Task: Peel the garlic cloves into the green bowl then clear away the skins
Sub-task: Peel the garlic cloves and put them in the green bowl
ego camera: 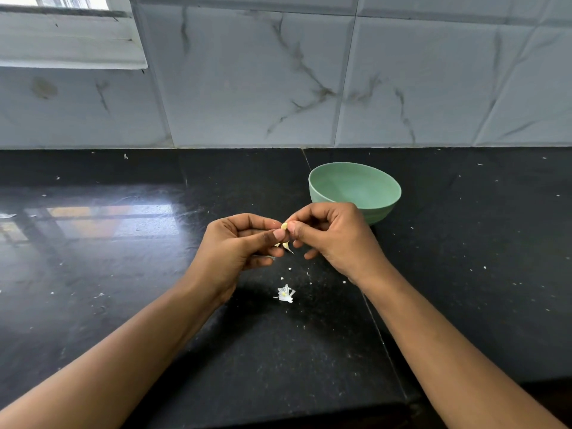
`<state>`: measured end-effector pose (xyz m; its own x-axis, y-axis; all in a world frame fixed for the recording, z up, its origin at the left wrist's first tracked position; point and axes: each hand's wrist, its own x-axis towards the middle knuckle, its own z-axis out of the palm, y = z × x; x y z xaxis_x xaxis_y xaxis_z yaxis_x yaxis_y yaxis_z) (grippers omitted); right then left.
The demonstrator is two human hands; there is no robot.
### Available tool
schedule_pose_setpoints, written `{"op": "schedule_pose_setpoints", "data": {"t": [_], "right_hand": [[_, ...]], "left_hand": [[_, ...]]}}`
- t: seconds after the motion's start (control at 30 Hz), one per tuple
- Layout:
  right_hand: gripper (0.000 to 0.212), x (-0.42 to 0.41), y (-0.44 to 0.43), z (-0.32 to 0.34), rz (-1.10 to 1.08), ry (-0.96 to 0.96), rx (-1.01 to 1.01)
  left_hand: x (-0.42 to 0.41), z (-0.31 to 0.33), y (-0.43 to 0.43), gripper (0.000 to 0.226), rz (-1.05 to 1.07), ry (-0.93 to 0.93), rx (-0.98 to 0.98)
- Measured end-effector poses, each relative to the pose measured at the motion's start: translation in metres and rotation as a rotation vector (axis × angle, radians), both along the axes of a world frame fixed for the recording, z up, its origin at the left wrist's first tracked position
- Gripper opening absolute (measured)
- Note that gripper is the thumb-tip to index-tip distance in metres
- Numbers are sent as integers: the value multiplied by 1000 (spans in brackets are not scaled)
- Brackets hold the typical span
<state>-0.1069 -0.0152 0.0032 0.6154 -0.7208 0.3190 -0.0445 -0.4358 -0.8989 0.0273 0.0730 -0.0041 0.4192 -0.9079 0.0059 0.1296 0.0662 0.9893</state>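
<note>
The person holds a small garlic clove between both hands over the black countertop. The left hand pinches it from nine o'clock and the right hand from three. Thumbs and forefingers are closed tight on it and the other fingers are loosely curled. Only a pale tip shows between the thumbs, so I cannot tell which way its long axis runs. A curl of skin hangs just below the pinch, half loosened by the look of it. The green bowl stands at about one o'clock from the clove, just beyond the right hand, which looks the likelier one to drop it in. A heap of shed skins lies at six o'clock, between the forearms. I see no brand, label or writing anywhere.
</note>
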Motion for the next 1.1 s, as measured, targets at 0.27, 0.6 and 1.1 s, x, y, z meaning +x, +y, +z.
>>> {"op": "schedule_pose_setpoints", "data": {"t": [0.27, 0.6, 1.1], "right_hand": [[9, 7, 9, -6, -122, -55, -36], [9, 9, 1, -9, -126, 12, 9], [12, -2, 0, 2, -57, 17, -154]], "left_hand": [[-5, -1, 2, 7, 62, -132, -111], [-2, 1, -1, 21, -44, 129, -6], [3, 3, 0, 24, -108, 223, 36]]}}
